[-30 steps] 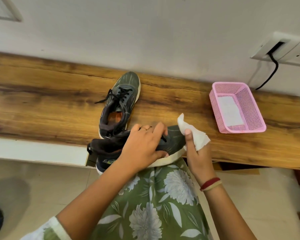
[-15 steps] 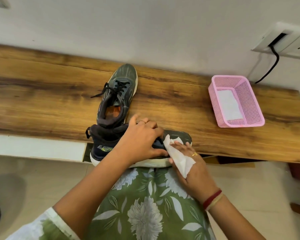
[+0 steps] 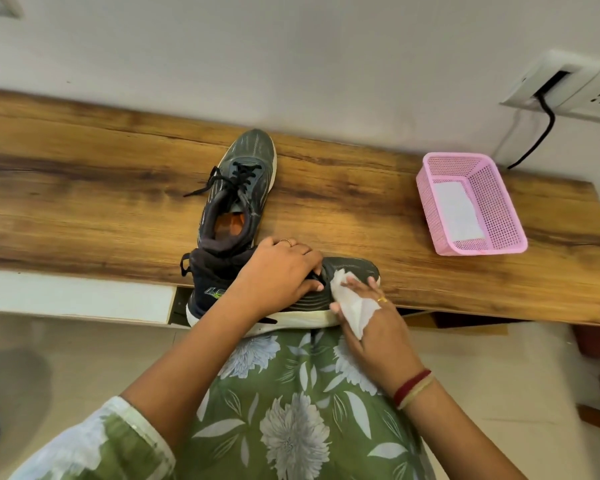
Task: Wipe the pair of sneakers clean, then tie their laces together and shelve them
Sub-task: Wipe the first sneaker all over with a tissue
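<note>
Stretches from left to right as a brown, dark-grained wooden benchtop (image 3: 84, 174), back edge against the white wall (image 3: 291, 64). Bears 1 grey-green sneaker (image 3: 238, 192) near the middle, upright on its sole, toe toward the wall, black laces loose on the wood, and well apart to the right 1 pink perforated basket (image 3: 496, 209) holding a flat white sheet (image 3: 458, 209). Meets a second sneaker (image 3: 355, 268) at the front edge, toe to the right, sole past the edge; cannot tell whether it rests on the wood.
</note>
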The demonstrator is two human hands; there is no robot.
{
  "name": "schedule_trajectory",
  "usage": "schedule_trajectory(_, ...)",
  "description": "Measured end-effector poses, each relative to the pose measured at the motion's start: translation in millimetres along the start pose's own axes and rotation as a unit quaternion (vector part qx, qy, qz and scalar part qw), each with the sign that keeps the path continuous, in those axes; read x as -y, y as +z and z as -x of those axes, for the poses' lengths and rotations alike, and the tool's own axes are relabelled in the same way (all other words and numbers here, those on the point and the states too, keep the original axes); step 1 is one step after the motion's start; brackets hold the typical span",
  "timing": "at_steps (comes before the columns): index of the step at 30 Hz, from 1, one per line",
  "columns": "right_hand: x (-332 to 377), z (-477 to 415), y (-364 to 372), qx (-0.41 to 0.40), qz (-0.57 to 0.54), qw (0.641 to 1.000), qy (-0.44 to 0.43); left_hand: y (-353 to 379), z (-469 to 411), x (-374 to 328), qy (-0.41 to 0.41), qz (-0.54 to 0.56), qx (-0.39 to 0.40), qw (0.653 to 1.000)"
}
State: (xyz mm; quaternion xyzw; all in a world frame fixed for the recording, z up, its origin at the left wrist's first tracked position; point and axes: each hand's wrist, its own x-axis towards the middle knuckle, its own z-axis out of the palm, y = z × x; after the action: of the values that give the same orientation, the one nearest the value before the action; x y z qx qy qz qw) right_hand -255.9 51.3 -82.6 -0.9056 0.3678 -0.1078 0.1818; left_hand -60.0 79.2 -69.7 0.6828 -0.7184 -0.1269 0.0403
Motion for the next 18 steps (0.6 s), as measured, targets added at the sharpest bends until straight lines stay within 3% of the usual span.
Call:
schedule_trajectory(2, -6.0, -4.2, -8.6, 0.023, 0.012, 1.0, -0.018, 2.0, -0.1, 1.0, -0.009, 0.019, 0.006, 1.0)
schedule_trajectory(5, -24.4, -15.3, -21.4, -0.005, 0.045, 0.999, -0.009, 2.5, -1.2, 1.4, -0.023, 0.044, -0.001, 0.999)
schedule_trajectory(10, -12.7, -5.2, -19.5, 0.026, -0.009, 0.996, -0.083, 6.2, 2.1, 1.0, -0.018, 0.035, -0.014, 0.999)
schedule_trajectory(13, -14.4, -5.3, -24.4, -0.012, -0.008, 0.999, -0.037, 7.6, 2.6, 0.0, -0.019, 0.039, -0.033, 0.999)
schedule_trajectory(18, -3.0, 4.8, -14.1, -0.028, 0.005, 0.996, -0.087, 9.3, 3.2, 0.8, -0.013, 0.032, -0.03, 0.999)
